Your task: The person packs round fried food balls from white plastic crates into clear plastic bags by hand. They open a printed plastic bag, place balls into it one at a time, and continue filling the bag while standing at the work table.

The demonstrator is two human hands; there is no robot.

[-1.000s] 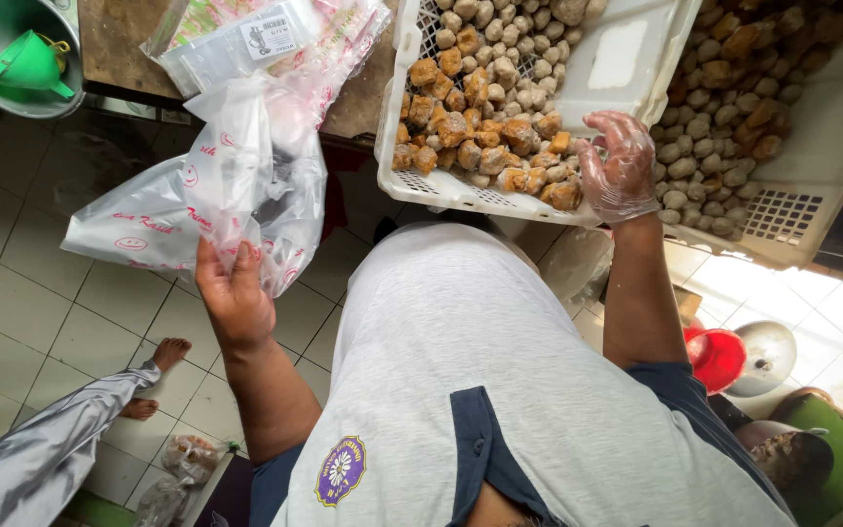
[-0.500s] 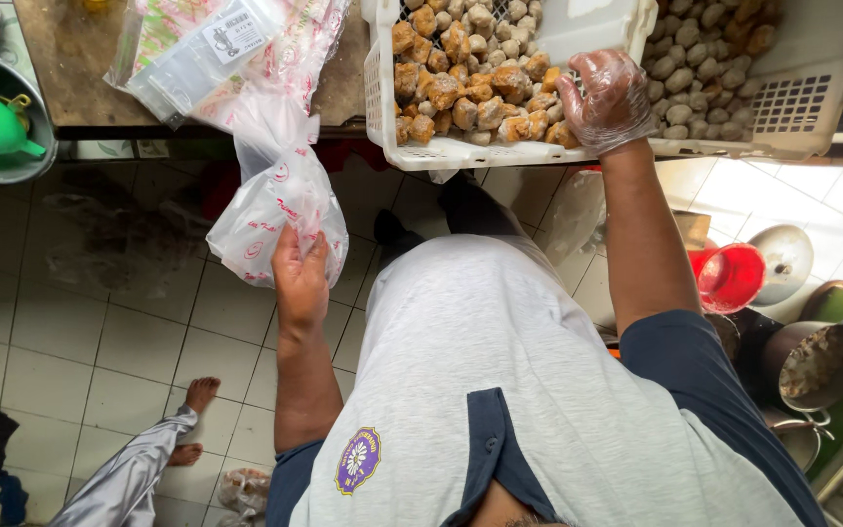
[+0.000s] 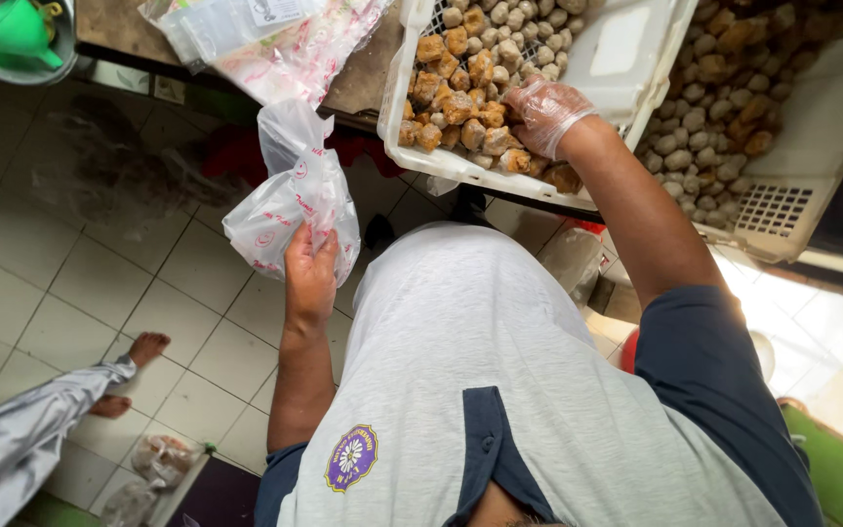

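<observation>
– Where's the bag (image 3: 295, 200)?
– At nine o'clock, my left hand (image 3: 310, 273) pinching it.
– Your right (image 3: 544, 109)?
– Gloved, at one o'clock, fingers curled loosely over the snacks (image 3: 461, 98) in the crate (image 3: 626, 59).

Looking straight down over a grey shirt. Left hand (image 3: 310, 275) gripping the lower edge of a thin plastic bag (image 3: 295, 200) with red print, held out over the tiled floor (image 3: 41, 293) — right hand (image 3: 546, 112), in a clear glove, resting on browned, lumpy fried pieces (image 3: 451, 107) inside a white perforated crate (image 3: 636, 59). Second crate (image 3: 782, 195) of paler round pieces just beside it. More printed bags (image 3: 275, 39) lying on the worktop (image 3: 119, 24) — a green funnel (image 3: 17, 29) in a basin at top left. Another person's bare foot (image 3: 146, 345) on the tiles.
</observation>
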